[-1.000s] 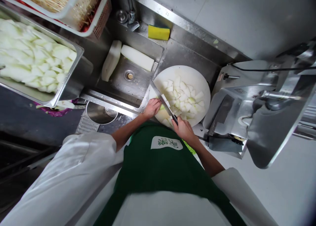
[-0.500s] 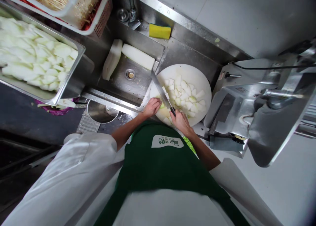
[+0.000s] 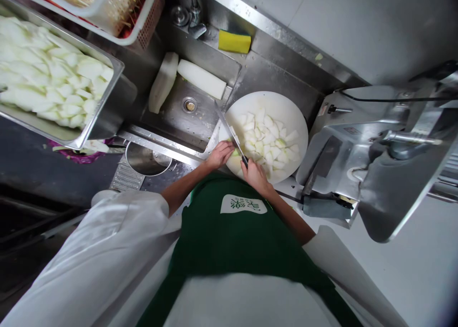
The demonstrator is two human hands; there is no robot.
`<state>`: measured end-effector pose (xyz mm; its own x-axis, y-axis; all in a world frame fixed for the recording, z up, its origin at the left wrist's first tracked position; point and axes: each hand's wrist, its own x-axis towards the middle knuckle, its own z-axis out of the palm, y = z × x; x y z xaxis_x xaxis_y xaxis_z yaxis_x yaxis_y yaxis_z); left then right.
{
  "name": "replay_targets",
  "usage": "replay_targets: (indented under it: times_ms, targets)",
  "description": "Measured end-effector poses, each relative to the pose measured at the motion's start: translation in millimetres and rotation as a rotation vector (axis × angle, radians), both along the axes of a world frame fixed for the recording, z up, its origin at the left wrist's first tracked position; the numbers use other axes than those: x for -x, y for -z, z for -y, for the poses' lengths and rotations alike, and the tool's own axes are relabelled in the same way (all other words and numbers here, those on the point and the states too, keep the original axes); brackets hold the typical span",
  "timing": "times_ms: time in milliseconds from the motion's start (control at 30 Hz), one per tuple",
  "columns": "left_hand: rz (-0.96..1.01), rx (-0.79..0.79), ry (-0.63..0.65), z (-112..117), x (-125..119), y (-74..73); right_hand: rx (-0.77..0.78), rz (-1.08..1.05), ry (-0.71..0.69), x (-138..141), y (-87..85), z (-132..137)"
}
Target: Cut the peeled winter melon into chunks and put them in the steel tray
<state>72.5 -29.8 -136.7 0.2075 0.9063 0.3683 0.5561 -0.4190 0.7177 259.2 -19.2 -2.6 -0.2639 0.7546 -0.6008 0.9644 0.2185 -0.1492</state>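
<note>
Now right hand (image 3: 255,175) fisted round knife (image 3: 231,135)

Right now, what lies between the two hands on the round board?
In the head view, the knife and the pale melon piece under it lie between the left hand and right hand.

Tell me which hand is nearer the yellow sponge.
Left. The left hand sits at the cutting board's near-left edge, below the yellow sponge; the right hand, holding the knife, is farther back.
</note>
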Motion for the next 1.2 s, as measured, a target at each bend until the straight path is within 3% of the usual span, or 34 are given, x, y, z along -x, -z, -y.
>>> replay_targets:
  times_ms: [100, 367, 467, 633, 800, 967, 1200]
  targets:
    - [0.005, 0.029, 0.017, 1.3, 2.9, 3.2, -0.008, -0.001, -0.007, -7.5, -5.3, -2.2]
    - [-0.028, 0.042, 0.01, 1.6, -2.1, 5.2, 0.032, 0.044, -0.011, -16.3, -40.8, 17.1]
    - [0.001, 0.073, -0.005, 2.1, -3.4, 3.0, 0.047, 0.048, 0.003, -7.5, -36.5, 15.8]
    - [0.021, 0.096, 0.009, 4.3, 2.4, 2.3, 0.022, 0.003, 0.013, 10.1, -11.3, 7.3]
    - [0.029, 0.07, -0.058, 7.2, 5.2, 12.0, 0.001, -0.037, 0.026, -4.4, 3.2, -2.1]
    - [0.063, 0.03, -0.002, 3.9, -10.2, 20.2, -0.002, -0.014, 0.029, -27.4, -6.8, 0.8]
    - [0.012, 0.03, 0.065, -0.7, -11.5, 17.8, 0.033, 0.057, 0.032, -30.7, -31.1, 25.4]
